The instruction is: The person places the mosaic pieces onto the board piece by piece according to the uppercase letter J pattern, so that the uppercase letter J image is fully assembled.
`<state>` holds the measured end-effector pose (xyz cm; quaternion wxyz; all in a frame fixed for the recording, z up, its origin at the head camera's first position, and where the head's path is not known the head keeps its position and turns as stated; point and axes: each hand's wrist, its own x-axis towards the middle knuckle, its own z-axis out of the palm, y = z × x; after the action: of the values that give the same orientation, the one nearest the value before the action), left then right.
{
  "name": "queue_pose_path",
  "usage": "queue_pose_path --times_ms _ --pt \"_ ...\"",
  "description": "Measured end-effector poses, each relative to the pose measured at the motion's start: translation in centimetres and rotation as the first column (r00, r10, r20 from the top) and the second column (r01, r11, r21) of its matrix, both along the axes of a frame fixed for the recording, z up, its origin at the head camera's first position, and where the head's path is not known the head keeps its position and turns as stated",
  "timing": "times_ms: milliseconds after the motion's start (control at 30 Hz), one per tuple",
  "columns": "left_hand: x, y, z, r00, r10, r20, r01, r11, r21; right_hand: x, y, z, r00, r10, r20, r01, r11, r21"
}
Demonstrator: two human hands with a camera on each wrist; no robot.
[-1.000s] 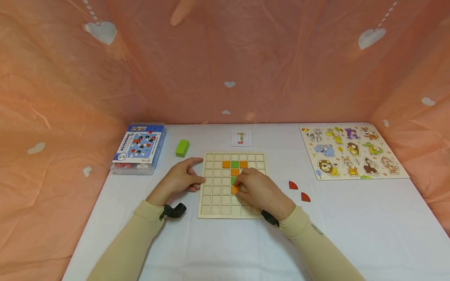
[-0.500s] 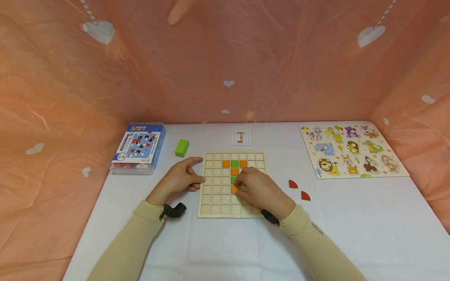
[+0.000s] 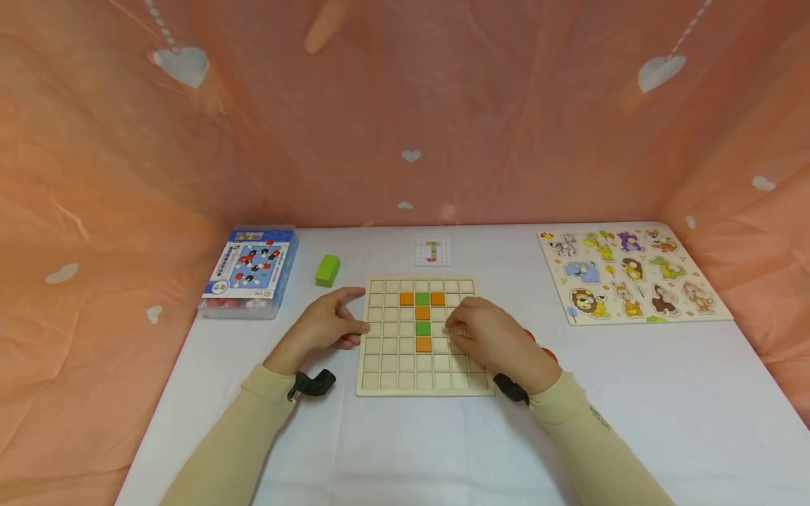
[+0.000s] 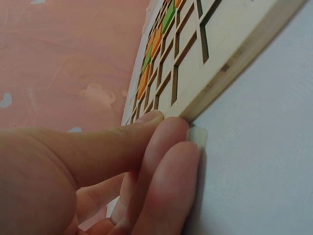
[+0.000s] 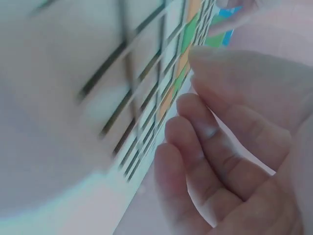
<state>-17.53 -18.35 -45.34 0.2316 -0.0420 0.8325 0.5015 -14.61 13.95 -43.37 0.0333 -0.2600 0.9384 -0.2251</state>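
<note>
A wooden grid board [image 3: 380,363] lies on the table, bearing orange and green square tiles in a T shape. The lowest tile in the stem is orange [image 3: 423,344]. My left hand [image 3: 325,322] rests at the board's left edge, its index finger and thumb spread along it; in the left wrist view the thumb [image 4: 117,147] and fingertips touch the rim. My right hand [image 3: 503,341] hovers over the board's right side. In the right wrist view its fingers [image 5: 195,161] are loosely bent with nothing seen between them. Two red pieces [image 3: 549,353] are partly hidden behind that hand.
A small printed pattern card [image 3: 433,251] lies behind the board. To its left stand a green block [image 3: 328,270] and a clear-sided box [image 3: 249,270] with a molecule picture. An animal puzzle board [image 3: 635,274] occupies the back right. Pink cloth [image 3: 506,140] hangs behind the table.
My right hand has withdrawn rightward from the lowest orange tile, so the green and orange stem tiles now show fully. It now covers part of the red pieces. My left hand stays put.
</note>
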Motion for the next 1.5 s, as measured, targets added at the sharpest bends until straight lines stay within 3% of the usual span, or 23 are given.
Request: queue_pose_path --times_ms 333,700,1100,1500 --pt "0.7 -0.5 -0.6 1.0 0.004 0.0 -0.004 1.0 0.001 1.4 6.8 -1.2 0.995 -0.086 -0.042 0.087 0.996 0.017" --pt "0.5 -0.4 -0.6 1.0 0.015 -0.002 -0.015 1.0 -0.003 2.9 13.0 -1.2 0.98 -0.2 -0.011 0.2 0.977 0.073" --pt "0.3 -0.4 -0.4 1.0 0.006 -0.02 -0.006 1.0 -0.01 3.4 12.2 -1.2 0.992 -0.118 -0.039 0.12 0.991 0.059" --pt "0.2 0.1 -0.2 1.0 -0.003 -0.02 0.003 1.0 0.008 3.4 12.1 -1.3 0.992 -0.116 -0.05 0.12 0.989 0.088"
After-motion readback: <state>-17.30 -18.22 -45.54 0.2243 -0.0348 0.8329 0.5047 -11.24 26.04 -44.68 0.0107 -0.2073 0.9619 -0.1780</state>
